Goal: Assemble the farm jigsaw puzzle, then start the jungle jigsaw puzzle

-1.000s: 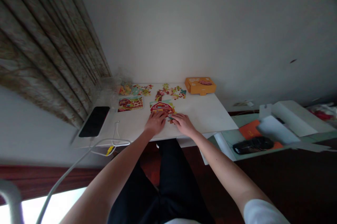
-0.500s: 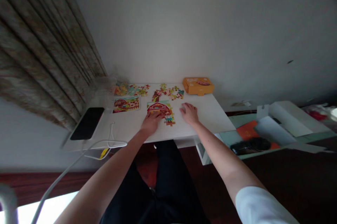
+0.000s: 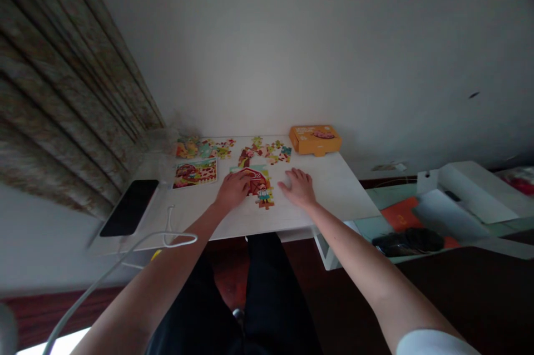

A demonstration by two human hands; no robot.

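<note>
A partly joined jigsaw puzzle (image 3: 259,181) with a red barn and a small figure lies on the white table (image 3: 246,225). My left hand (image 3: 233,188) rests flat on its left side, fingers stretched over the barn and hiding part of it. Just right of the puzzle, my right hand (image 3: 299,187) lies on the tabletop with fingers spread, apart from the joined pieces. Behind the puzzle are loose jigsaw pieces (image 3: 273,152). A picture card (image 3: 195,172) showing a red barn and a fence lies to the left.
An orange box (image 3: 316,140) stands at the back right by the wall. More pieces (image 3: 223,149) lie at the back left. A black phone (image 3: 130,207) and a white cable (image 3: 179,241) are at the left edge. Right of the table, a lower glass shelf holds an open white box (image 3: 479,191).
My left hand has slid left across the puzzle, uncovering more of the barn. My right hand's fingers have spread wider. The view has shifted slightly.
</note>
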